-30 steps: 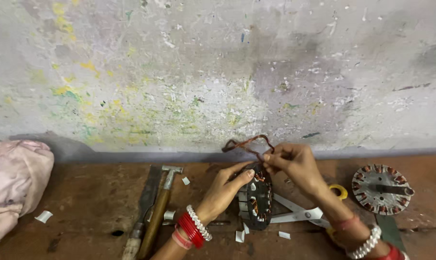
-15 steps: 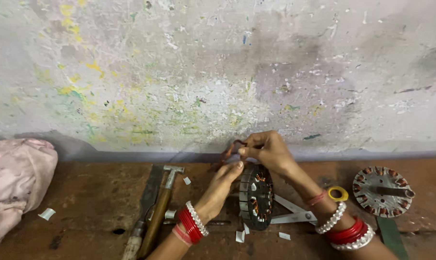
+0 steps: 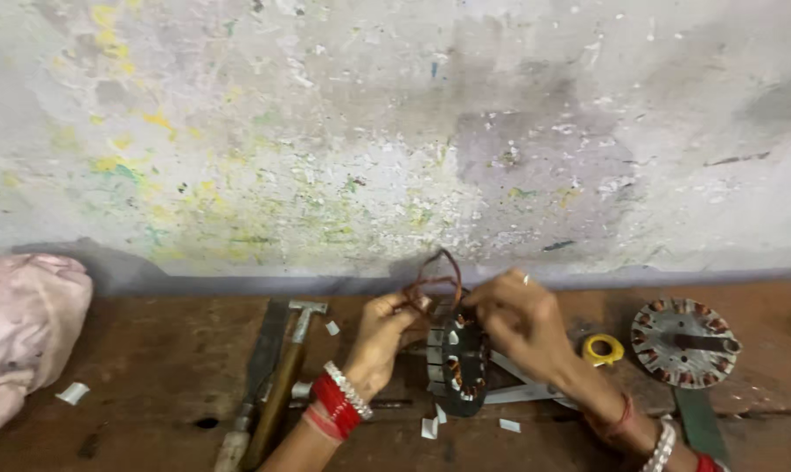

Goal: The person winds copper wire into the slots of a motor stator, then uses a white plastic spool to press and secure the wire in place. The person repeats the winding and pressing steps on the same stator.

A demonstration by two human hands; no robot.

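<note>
— Copper-brown loop of winding wire (image 3: 436, 280) up top: left hand (image 3: 379, 336) pinches one side, right hand (image 3: 518, 316) grips the other, fingers closed.

— And the round dark metal stator core (image 3: 459, 365)?

— Standing on edge on the brown wooden desk (image 3: 151, 367), directly beneath both hands.

Left of the hands lie a hammer (image 3: 282, 385) and pink cloth (image 3: 24, 328); right, a yellow tape roll (image 3: 603, 350) and wound stator disc (image 3: 685, 342).
</note>
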